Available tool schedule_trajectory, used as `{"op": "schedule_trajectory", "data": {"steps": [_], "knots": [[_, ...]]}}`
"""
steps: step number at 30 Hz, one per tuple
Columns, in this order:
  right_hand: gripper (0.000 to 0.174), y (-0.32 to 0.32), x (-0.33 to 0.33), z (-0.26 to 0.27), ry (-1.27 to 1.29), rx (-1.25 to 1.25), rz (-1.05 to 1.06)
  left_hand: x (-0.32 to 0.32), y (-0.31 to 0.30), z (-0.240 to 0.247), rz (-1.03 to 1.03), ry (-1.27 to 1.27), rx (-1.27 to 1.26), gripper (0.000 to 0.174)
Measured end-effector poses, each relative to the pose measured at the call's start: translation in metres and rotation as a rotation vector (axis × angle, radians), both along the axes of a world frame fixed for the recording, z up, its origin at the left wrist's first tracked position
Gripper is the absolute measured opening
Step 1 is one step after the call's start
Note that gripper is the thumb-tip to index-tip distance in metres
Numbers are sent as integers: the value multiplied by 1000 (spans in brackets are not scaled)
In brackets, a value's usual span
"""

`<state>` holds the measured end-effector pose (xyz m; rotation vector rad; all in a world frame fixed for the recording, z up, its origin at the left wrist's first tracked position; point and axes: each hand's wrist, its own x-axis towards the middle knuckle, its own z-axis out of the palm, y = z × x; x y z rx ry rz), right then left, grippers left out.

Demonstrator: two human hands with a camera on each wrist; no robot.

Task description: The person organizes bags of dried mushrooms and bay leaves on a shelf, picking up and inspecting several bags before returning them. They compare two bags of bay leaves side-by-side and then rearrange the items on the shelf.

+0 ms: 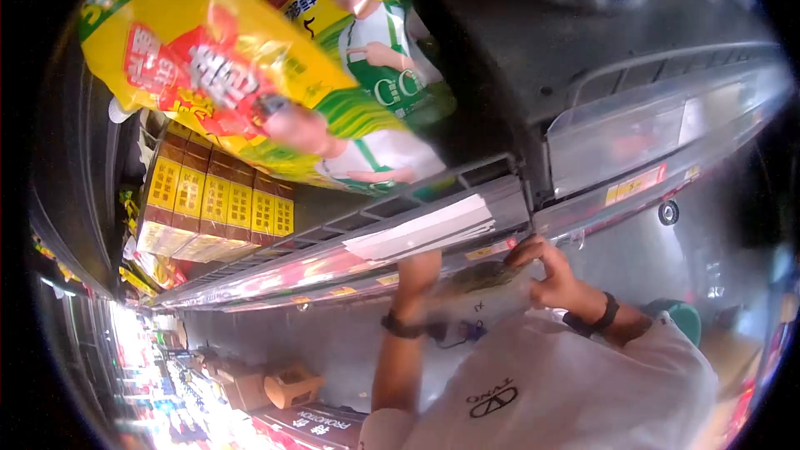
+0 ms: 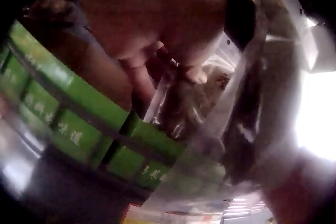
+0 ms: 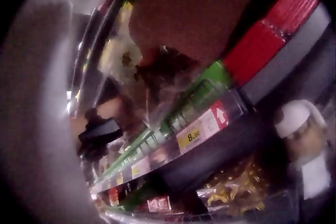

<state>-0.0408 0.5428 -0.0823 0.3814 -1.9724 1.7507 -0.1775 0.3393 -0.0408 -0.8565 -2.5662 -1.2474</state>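
In the head view, a clear plastic bag of dark dried-looking goods (image 1: 486, 276) lies between my two hands, just below the shelf edge. My left hand (image 1: 419, 271) holds its left side, the fingers partly hidden behind the shelf's label strip. With bent fingers and thumb, my right hand (image 1: 552, 273) grips the right end. Close up in the left wrist view, the thumb and fingers of my left hand (image 2: 163, 50) pinch the shiny bag (image 2: 181, 103). The right wrist view has my right hand (image 3: 194, 14) over the bag (image 3: 128, 69), its fingertips in shadow.
Yellow-and-green seasoning packets (image 1: 250, 75) hang over the upper shelf beside brown-and-yellow boxes (image 1: 221, 200). A wire rail (image 1: 400, 204) runs along the shelf front. Green boxes (image 2: 94, 124) stand behind a rail near my left hand. A price tag (image 3: 191, 137) marks the lower shelf edge.
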Motion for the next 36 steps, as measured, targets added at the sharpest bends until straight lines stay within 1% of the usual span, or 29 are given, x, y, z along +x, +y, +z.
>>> {"op": "schedule_trajectory", "data": {"steps": [2,4,6,8,9,11,12,14,15,16,17,18,21,23,25,26,27,29,30,31,33,34,36], "knots": [[31,-5,0,1,21,14,-74,-8,-4,-3,29,-117,1,24],[30,-17,-1,-1,74,-7,-172,-13,-7,0,60,-91,-15,29],[30,-30,-5,2,110,54,-311,-18,-12,-1,-19,-43,133,29],[31,-41,-11,21,162,168,-483,-21,-20,-1,-83,-72,100,28],[32,-48,-14,22,140,127,-526,-29,-31,-10,-134,-44,-61,27],[33,-59,-23,20,105,44,-614,-32,-36,-12,-163,-60,-151,25],[36,-62,-31,22,199,71,-662,-30,-33,-12,-141,-109,-81,23],[37,-67,-43,33,133,150,-720,-28,-32,-10,-126,41,-32,23],[38,-69,-47,38,96,188,-748,-27,-33,-8,-141,-23,21,24],[36,-71,-52,41,92,244,-759,-26,-33,-5,-155,-86,74,25],[36,-73,-52,39,57,241,-778,-25,-34,-3,-169,-145,127,26],[36,-74,-53,35,25,236,-796,-28,-38,-11,-218,-174,99,35],[32,-71,-56,18,-36,253,-846,-24,-40,-11,-332,-198,123,43],[32,-72,-52,17,-86,285,-866,-16,-37,1,-290,29,159,46],[33,-71,-51,11,-143,240,-863,-18,-34,-5,-253,189,93,67],[33,-70,-53,8,-168,217,-850,-19,-31,-3,-244,125,113,70],[32,-66,-56,4,-110,141,-764,-19,-29,-2,-226,85,101,69],[30,-69,-57,23,-125,206,-718,-18,-26,-1,-174,-1,76,68],[31,-55,-68,-4,-50,222,-741,-20,-25,1,-135,218,153,66],[33,-69,-63,25,-123,259,-746,-20,-23,0,-113,223,179,65],[35,-66,-64,27,-173,500,-845,-22,-20,-5,-88,234,229,63],[37,-64,-64,23,-223,535,-844,-17,-22,0,-90,170,195,66],[43,-59,-64,18,-323,611,-846,-14,-20,-1,-68,125,210,67]]}}
